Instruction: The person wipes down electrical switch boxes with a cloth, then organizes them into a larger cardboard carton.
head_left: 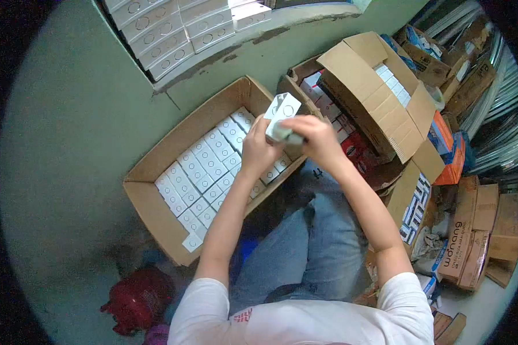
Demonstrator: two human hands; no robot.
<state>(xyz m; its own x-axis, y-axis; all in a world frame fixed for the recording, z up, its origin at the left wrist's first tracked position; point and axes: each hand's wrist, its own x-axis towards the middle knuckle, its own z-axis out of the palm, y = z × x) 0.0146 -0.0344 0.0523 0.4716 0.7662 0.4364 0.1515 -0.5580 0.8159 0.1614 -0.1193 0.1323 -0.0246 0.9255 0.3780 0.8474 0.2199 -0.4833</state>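
Observation:
My left hand point(260, 148) is closed around a small white box point(283, 109) with circles printed on its side, held up above the carton's right end. The box's upper end is tilted away from me. At its near end, my right hand point(316, 135) is bent and blurred by motion. A pale greenish thing point(282, 133) shows at its fingertips, too smeared to name. Below my hands, an open cardboard carton point(147, 210) holds rows of similar white boxes point(204, 155), packed side by side.
More white boxes point(167, 34) are stacked on the window ledge point(259, 43). To the right stands a second open carton point(374, 86) with red and white packs. Brown cartons point(466, 236) and clear plastic-wrapped lengths point(495, 86) lie farther right. A dark red object point(141, 296) sits at lower left.

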